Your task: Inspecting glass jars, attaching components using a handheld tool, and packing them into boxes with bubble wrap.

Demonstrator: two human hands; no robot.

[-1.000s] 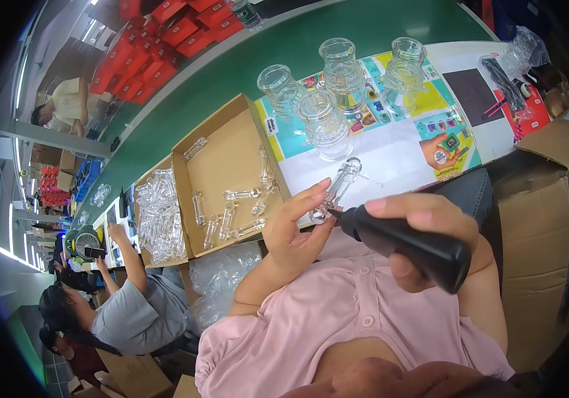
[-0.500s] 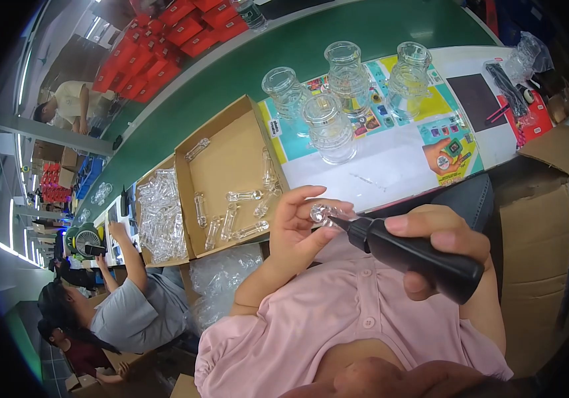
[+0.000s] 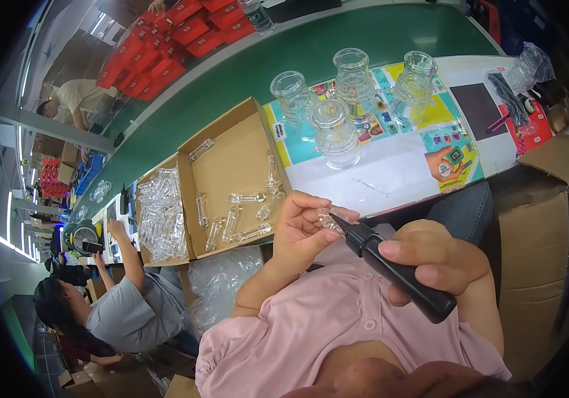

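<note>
Two bare hands meeting just above a pink shirt (image 3: 337, 325), near the middle of the view. Left hand (image 3: 304, 229) curling closed around a small clear glass piece (image 3: 327, 215), pinching it between thumb and fingertips, glass showing at about 2 o'clock from the palm. Right hand (image 3: 440, 262) wrapping shut around a black tool handle (image 3: 397, 275), holding it slanted, with the thick end pointing toward 4 o'clock and the narrow black tip (image 3: 339, 224) pointing toward 10 o'clock, touching the glass piece. Sitting at 11 o'clock from the left hand, well apart: an open cardboard tray (image 3: 231, 159) carrying several clear glass tubes (image 3: 245, 198), lying scattered across its floor. Lying just beside the tray, at its 9 o'clock: a heap of more clear glass pieces (image 3: 158, 212) in a second compartment. Standing at 12 to 1 o'clock from the hands, on a colourful printed mat (image 3: 390, 162): four clear glass jars (image 3: 334, 132), all upright, grouped close together. Running behind them, a green belt (image 3: 311, 53) with red boxes (image 3: 185, 30) stacked at its far side. Resting at 3 o'clock from the right hand: a large brown carton (image 3: 543, 245) with an open flap. Working at 8 o'clock, well apart: another person in a grey top (image 3: 132, 315), reaching upward with one arm.
</note>
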